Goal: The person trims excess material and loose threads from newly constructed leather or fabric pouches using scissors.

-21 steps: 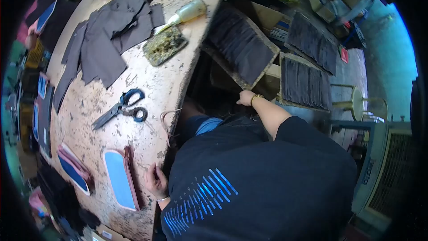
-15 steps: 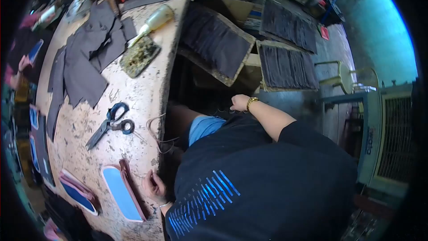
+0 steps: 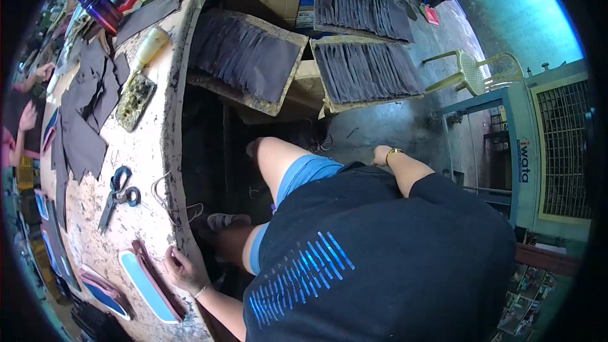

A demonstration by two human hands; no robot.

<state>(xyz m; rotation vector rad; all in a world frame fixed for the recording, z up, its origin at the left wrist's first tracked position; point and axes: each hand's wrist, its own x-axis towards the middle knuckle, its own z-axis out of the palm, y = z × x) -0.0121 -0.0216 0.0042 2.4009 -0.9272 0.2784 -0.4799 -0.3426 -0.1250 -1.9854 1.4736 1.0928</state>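
Note:
My left hand (image 3: 182,271) rests at the table's edge with its fingers loosely curled and apart, holding nothing. Beside it lies a long light-blue piece with a pale rim and a maroon flap (image 3: 147,285); a similar darker blue piece (image 3: 104,292) is further left. Scissors with dark handles (image 3: 117,197) lie beyond these on the table. Over by my lap, my right hand (image 3: 382,155), a gold band at its wrist, is closed in a fist. Nothing shows in it.
Dark cut sheets (image 3: 85,120), a glue bottle (image 3: 151,47) and a crusted block (image 3: 135,102) lie on the worn table (image 3: 149,158). Boards with rows of dark pieces (image 3: 370,69) stand ahead, near a chair (image 3: 468,76). A co-worker's hand (image 3: 28,116) shows across the table.
The view has shifted to the right, so the table sits further left and more of my legs shows. Both hands keep much the same pose.

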